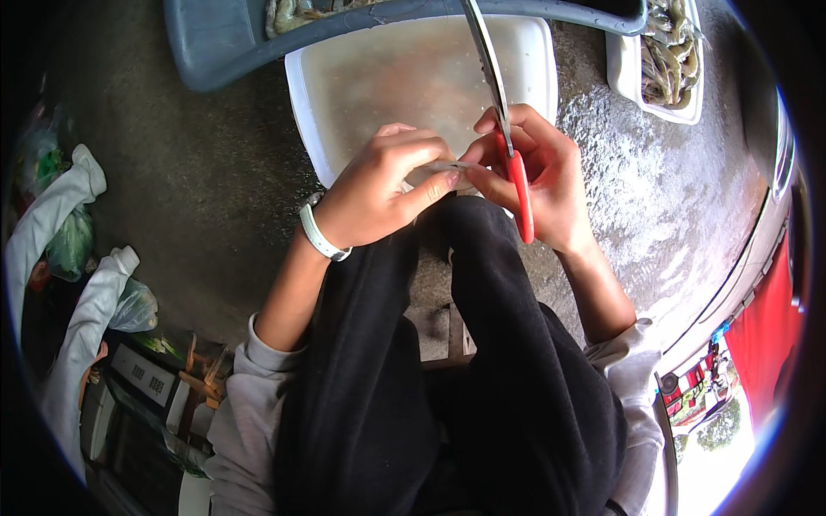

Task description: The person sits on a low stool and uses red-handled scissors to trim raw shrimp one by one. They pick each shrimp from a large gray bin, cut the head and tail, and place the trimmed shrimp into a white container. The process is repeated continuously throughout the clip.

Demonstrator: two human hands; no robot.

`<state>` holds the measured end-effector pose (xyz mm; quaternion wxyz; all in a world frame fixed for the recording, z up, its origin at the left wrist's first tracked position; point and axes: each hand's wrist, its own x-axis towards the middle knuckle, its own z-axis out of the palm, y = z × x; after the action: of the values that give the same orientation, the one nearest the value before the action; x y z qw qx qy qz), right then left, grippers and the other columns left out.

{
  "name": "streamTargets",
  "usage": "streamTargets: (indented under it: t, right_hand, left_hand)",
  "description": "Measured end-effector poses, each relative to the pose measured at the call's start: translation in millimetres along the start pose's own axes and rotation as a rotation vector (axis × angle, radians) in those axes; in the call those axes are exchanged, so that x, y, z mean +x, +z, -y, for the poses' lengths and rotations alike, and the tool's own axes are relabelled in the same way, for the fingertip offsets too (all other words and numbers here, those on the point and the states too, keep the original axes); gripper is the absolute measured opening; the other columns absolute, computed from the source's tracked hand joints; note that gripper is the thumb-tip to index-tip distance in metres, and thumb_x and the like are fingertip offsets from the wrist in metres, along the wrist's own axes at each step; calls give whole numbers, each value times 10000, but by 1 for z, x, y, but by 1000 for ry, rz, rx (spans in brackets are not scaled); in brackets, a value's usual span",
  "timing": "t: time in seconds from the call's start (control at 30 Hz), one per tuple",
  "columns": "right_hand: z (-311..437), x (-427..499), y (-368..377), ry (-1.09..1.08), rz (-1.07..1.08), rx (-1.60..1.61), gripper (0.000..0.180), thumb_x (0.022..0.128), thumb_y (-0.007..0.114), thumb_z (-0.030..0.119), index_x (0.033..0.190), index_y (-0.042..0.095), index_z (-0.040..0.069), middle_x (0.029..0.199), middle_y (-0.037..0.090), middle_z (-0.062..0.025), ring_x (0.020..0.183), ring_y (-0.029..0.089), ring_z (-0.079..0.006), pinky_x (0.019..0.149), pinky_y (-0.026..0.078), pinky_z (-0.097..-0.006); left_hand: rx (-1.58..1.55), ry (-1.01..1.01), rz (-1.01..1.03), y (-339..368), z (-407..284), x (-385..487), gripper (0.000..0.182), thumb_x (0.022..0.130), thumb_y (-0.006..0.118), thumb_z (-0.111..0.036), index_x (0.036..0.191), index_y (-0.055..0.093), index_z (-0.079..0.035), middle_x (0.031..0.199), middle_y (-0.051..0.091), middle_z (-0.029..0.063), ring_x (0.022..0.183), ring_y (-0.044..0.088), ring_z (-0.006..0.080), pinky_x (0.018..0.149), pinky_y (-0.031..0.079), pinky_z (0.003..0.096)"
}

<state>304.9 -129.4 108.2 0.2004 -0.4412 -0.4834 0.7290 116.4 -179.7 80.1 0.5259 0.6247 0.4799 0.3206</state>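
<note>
My left hand, with a pale watch strap on its wrist, pinches a small translucent shrimp between thumb and fingers. My right hand touches the shrimp's other end with its fingertips. Hooked in that same hand are red-handled scissors, their blades pointing up and away from me. Both hands are above my knees, at the near edge of a white plastic tub of cloudy water. Part of the shrimp is hidden by my fingers.
A grey plastic basin with shrimp overlaps the tub's far edge. At the right back, a white container holds more shrimp on the wet floor. Another person's pale-trousered legs, plastic bags and a small wooden stool are at left.
</note>
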Motion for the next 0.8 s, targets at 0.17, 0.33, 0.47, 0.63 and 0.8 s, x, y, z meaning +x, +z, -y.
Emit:
streamTargets:
  t: [0.17, 0.33, 0.47, 0.63, 0.8]
  right_hand:
    - [-2, -4, 8, -15, -106, 77, 361, 766, 664, -48, 1081, 490, -18, 823, 645, -87, 774, 631, -119, 698, 501, -228]
    - [-5, -7, 13, -75, -171, 101, 378, 778, 645, -62, 1114, 477, -23, 847, 644, -110, 780, 643, -142, 692, 517, -235]
    - [-10, -10, 15, -102, -199, 110, 371, 784, 633, -70, 1118, 483, -17, 870, 640, -114, 789, 640, -142, 692, 523, -235]
    - [-15, -12, 17, -92, -243, 166, 384, 774, 636, -78, 1124, 494, -7, 865, 636, -99, 789, 621, -115, 693, 513, -230]
    - [-15, -12, 10, -81, -280, 121, 397, 764, 648, -75, 1125, 499, -6, 850, 632, -85, 734, 601, -97, 649, 498, -214]
  left_hand:
    - [162, 5, -28, 3, -2, -2, 127, 839, 593, -162, 838, 566, -37, 744, 577, 86, 718, 564, 269, 866, 367, 409]
    - [355, 109, -74, 3, -3, 1, 101, 838, 587, -157, 835, 572, -57, 732, 535, 60, 741, 552, 227, 885, 349, 401]
    - [465, 163, -90, 5, -4, 5, 73, 810, 605, -134, 808, 576, -66, 747, 534, 34, 802, 547, 208, 898, 345, 409]
    - [643, 286, -203, 9, -5, 9, 88, 728, 649, -64, 730, 562, -69, 776, 552, 21, 821, 559, 216, 915, 357, 433]
    - [791, 317, -294, 1, 6, 5, 48, 744, 631, -72, 725, 587, -70, 796, 586, 14, 856, 584, 199, 920, 364, 438]
